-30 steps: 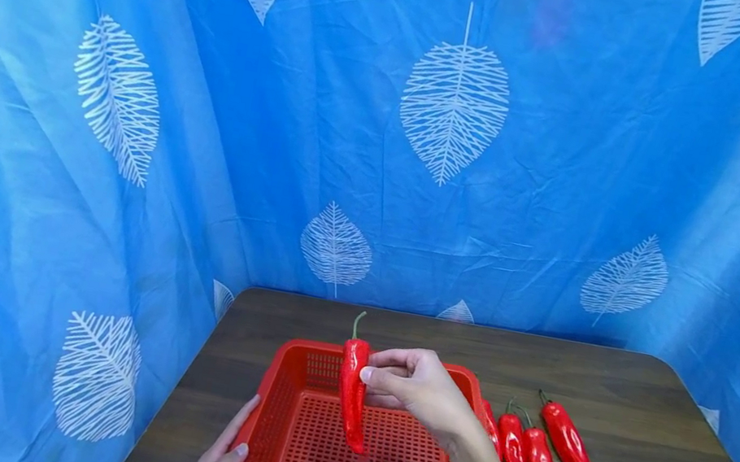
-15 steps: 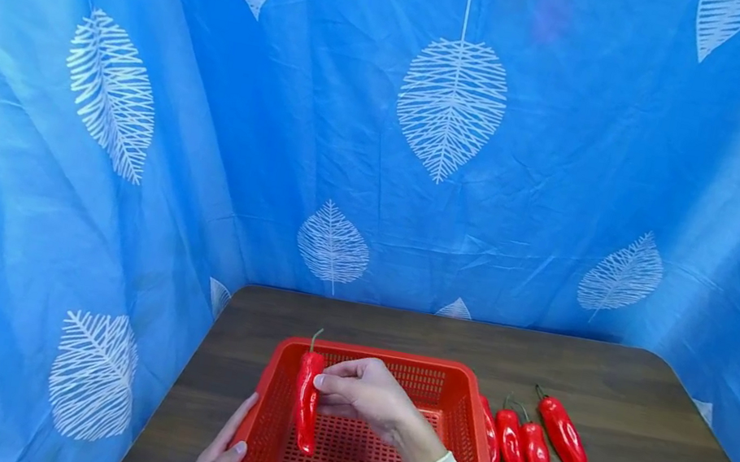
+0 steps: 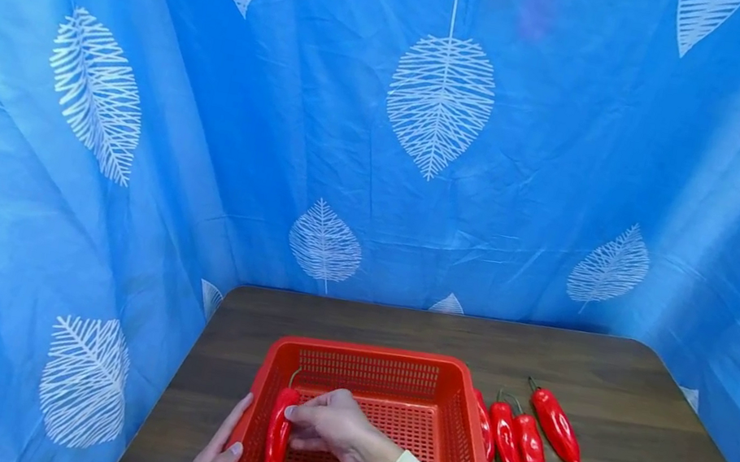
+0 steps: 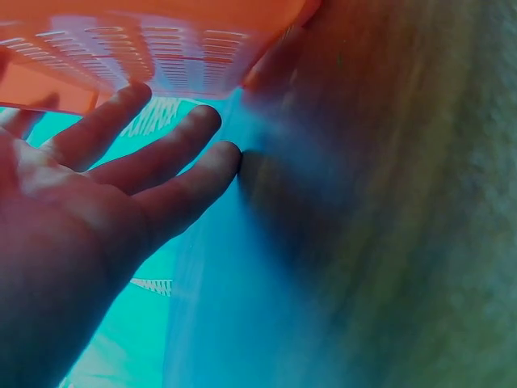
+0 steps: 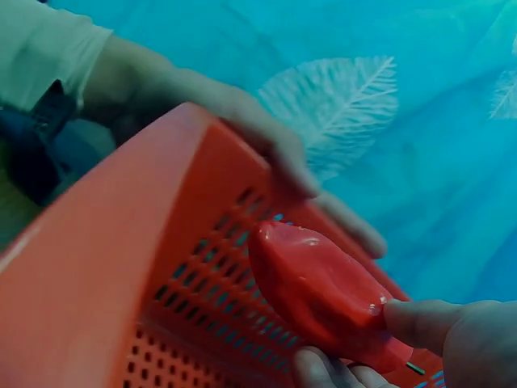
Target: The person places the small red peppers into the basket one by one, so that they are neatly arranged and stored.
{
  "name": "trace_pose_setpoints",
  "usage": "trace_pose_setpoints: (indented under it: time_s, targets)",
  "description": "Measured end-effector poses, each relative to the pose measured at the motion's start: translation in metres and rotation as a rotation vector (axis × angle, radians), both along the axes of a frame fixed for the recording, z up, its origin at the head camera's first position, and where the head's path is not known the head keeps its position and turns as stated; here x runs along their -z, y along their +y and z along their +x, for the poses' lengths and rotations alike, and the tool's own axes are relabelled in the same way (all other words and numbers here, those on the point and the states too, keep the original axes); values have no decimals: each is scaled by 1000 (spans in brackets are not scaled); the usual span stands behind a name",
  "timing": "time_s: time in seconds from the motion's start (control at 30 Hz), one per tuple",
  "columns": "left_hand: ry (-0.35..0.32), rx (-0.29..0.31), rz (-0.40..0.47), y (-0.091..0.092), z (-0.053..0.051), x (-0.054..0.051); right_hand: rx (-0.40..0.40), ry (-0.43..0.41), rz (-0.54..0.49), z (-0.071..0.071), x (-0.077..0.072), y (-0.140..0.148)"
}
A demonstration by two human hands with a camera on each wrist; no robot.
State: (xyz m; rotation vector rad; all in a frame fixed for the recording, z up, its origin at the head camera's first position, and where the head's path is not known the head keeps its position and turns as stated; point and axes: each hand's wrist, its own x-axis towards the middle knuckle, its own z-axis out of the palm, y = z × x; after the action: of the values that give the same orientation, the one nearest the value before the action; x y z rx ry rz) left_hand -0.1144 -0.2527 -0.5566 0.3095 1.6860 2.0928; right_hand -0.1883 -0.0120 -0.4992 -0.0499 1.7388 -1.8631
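In the head view, my right hand (image 3: 335, 427) pinches a glossy red chili pepper (image 3: 277, 438) near its upper part. The pepper hangs inside the red plastic basket (image 3: 371, 350), close to its left wall, green stem up. In the right wrist view, the thumb (image 5: 428, 322) and fingers are on either side of the pepper (image 5: 319, 283). My left hand (image 3: 214, 455) rests against the outside of the basket's left wall. The left wrist view shows its fingers (image 4: 166, 158) mostly straight beside the slotted wall (image 4: 153, 52).
Several more red peppers (image 3: 531, 458) lie on the dark wooden table (image 3: 634, 418) right of the basket, one (image 3: 483, 424) partly hidden by its wall. A blue curtain (image 3: 508, 206) with white leaf prints encloses the table's back and sides.
My right hand has carried the pepper left and down, from over the basket's middle to inside it by the left wall. The left hand stays at the left wall. The head view shifted slightly.
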Motion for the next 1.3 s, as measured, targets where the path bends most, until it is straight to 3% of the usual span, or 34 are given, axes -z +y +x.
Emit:
trace_pose_setpoints:
  time_s: [0.23,0.47,0.83,1.03,1.13,1.3]
  targets:
    - [-37,-16,-31,-1,0,-2,13,-1,121,1,13,-7]
    - [-31,-10,-65,-2,0,-2,-5,2,177,4,21,-12]
    - [-79,-35,-66,-1,-1,-3,-74,81,311,2,21,-9]
    - [-23,-18,-48,-2,-1,0,-112,177,414,-1,10,-3]
    - [39,-12,-50,-2,-3,3,-152,217,447,-2,4,2]
    - [120,6,-49,-2,-8,6,-189,251,397,-4,-11,15]
